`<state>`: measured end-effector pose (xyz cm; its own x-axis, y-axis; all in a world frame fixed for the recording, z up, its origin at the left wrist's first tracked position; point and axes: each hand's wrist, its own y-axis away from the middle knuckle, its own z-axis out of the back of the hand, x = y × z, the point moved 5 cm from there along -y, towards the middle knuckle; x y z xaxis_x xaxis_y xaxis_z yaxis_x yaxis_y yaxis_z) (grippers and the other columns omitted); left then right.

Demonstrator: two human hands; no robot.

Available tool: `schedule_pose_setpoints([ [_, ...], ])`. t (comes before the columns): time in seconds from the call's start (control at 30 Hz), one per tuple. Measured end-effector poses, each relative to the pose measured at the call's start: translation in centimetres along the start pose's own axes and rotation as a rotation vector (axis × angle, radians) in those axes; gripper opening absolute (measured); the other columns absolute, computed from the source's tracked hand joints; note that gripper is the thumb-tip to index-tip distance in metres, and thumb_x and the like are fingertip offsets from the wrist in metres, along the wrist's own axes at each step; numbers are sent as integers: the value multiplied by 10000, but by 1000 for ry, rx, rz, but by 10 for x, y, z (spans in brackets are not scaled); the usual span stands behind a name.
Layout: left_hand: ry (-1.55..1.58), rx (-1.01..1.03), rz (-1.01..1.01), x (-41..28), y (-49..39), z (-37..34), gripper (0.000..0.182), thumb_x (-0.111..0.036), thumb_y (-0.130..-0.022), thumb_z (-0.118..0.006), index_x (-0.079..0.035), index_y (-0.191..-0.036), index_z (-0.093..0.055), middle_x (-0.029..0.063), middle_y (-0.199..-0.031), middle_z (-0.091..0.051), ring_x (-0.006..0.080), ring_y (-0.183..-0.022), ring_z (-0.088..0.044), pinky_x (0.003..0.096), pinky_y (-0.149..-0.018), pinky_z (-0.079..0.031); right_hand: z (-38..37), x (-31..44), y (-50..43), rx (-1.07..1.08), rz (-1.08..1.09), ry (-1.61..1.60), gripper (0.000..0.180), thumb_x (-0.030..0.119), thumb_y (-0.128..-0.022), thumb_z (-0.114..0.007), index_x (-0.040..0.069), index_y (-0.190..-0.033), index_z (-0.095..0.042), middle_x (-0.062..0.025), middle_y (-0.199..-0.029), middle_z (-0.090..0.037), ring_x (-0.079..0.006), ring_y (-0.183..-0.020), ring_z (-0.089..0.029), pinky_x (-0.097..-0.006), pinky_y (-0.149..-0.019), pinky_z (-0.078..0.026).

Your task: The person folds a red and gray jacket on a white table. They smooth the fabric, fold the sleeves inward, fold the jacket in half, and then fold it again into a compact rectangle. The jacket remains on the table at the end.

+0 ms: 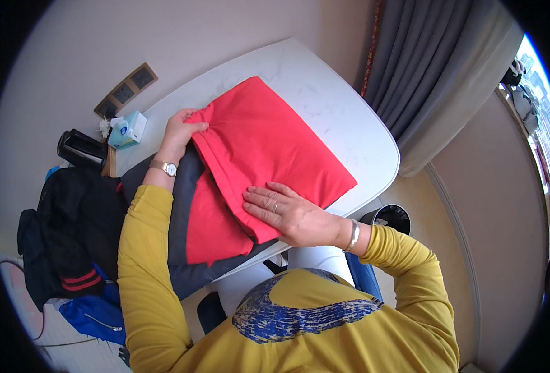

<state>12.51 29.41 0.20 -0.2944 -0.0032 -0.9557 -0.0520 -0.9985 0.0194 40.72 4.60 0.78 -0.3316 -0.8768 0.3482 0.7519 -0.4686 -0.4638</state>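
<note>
A red and dark grey garment point(265, 135) lies folded on a white marble-patterned table point(368, 154). My left hand point(181, 133) grips the upper left corner of its red upper layer, thumb on top and fingers beneath the edge. Flat on the red cloth near its lower edge rests my right hand point(296, 217), fingers pointing left. Under the raised layer, more red cloth and a dark grey part show, reaching over the table's near edge. What is under the folded layers is hidden.
A tissue box point(128, 130) and a black kettle point(82, 148) stand at the left by a wall socket panel point(125, 91). Black clothing point(79, 219) and a blue garment point(93, 317) are heaped left. A bin point(391, 219) stands beyond the table's right corner, near grey curtains point(419, 60).
</note>
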Motion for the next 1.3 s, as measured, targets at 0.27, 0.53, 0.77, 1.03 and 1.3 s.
schedule_pose_setpoints([
  [0.27,-1074,-47,-637,-60,57,-85,672,-394,-963,-707,15,-1476,-561,284,-1583,-473,488,-1487,-404,563,-1234,-327,-10,4,-2,54,42,139,729,319,-939,-652,-6,-1566,-470,-246,-1593,-485,-383,-1514,-447,-571,-1246,-334],
  [0.53,-1277,-118,-564,-16,83,-104,882,-666,-1019,-535,-7,-1595,-429,308,-1638,-399,527,-1544,-306,690,-1242,-203,37,-18,-29,4,-82,-30,713,496,-1019,-655,-12,-1507,-544,-273,-1516,-550,-432,-1456,-496,-549,-1201,-396],
  [0.77,-1266,-164,-563,-18,84,-104,912,-667,-1006,-558,30,-1581,-432,328,-1623,-409,547,-1511,-343,686,-1229,-233,41,-182,-131,-72,-281,389,626,489,-1069,-523,34,-1498,-544,-185,-1587,-516,-354,-1529,-408,-530,-1219,-372],
  [1.03,-1276,-162,-473,-19,88,-101,968,-693,-983,-580,53,-1578,-421,370,-1603,-401,570,-1480,-367,690,-1201,-282,-2,-251,-114,90,-480,273,771,607,-1087,-397,84,-1652,-367,-107,-1738,-323,-298,-1628,-237,-562,-1302,-225],
  [1.3,-1304,-157,-415,-19,86,-102,983,-711,-972,-584,36,-1589,-413,347,-1613,-409,560,-1484,-378,676,-1200,-305,4,-217,-96,124,-456,389,764,590,-1082,-431,60,-1632,-400,-135,-1718,-358,-306,-1617,-268,-549,-1294,-247],
])
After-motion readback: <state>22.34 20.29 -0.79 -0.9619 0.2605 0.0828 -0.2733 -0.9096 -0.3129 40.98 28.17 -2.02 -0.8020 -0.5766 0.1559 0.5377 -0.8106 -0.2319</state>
